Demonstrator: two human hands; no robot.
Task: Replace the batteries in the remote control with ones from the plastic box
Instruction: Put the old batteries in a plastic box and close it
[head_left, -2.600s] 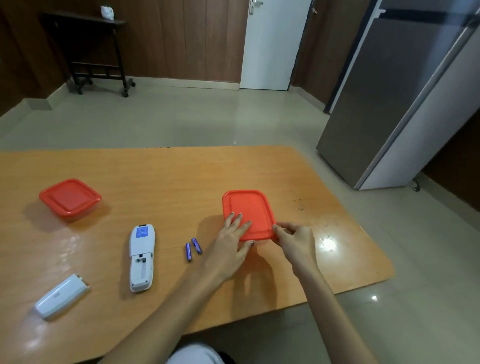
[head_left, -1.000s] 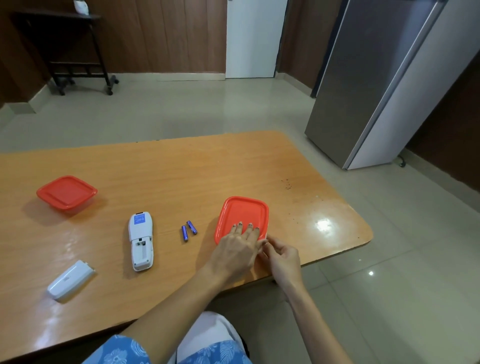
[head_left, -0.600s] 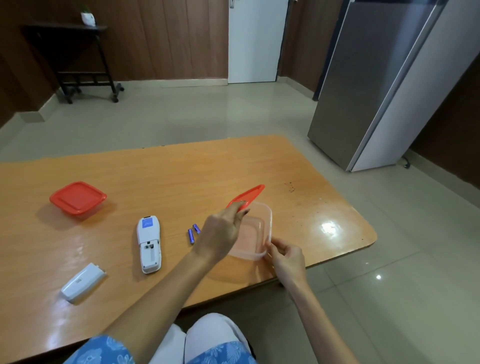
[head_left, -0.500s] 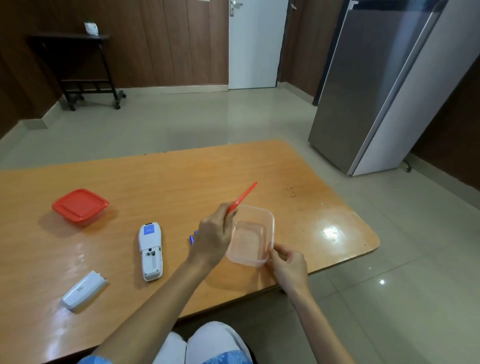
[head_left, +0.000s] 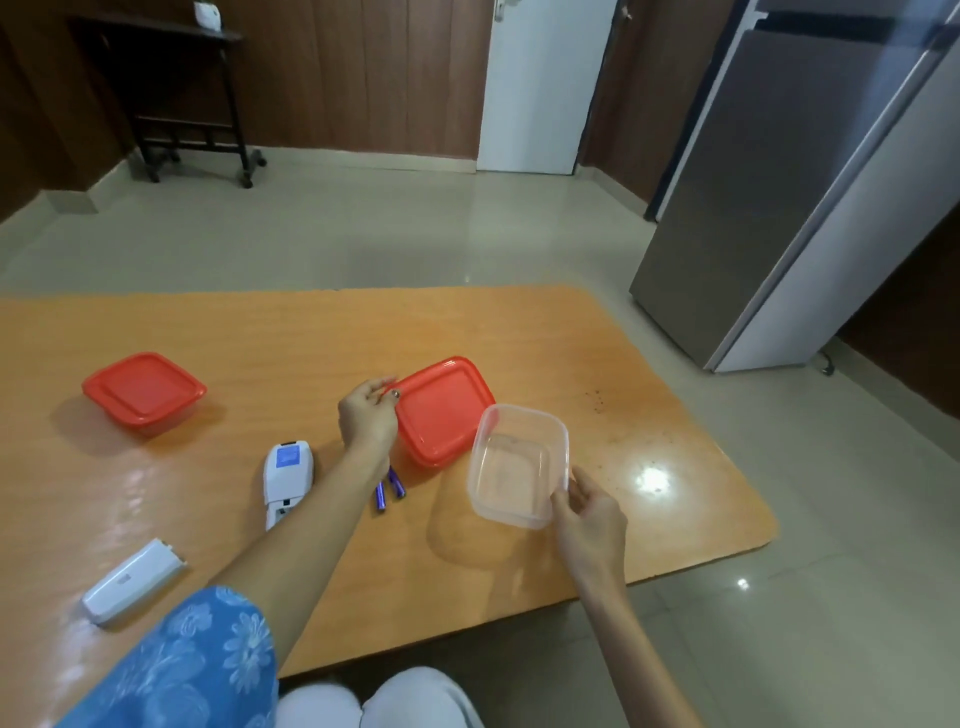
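The right hand (head_left: 589, 512) pinched the near corner of the clear rectangular plastic box (head_left: 517, 465), tilted above the wooden surface (head_left: 311, 338). Just left, the left hand (head_left: 368, 418) gripped the flat red lid (head_left: 441, 410), two purple batteries (head_left: 389, 491) lying beneath its wrist.

Bright, even indoor light; ceiling-lamp glare on glossy table (head_left: 652, 480) and floor; soft shadows; wide-angle edge bending.

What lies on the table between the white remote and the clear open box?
In the head view, two purple batteries, partly under the left forearm, lie between remote and box.
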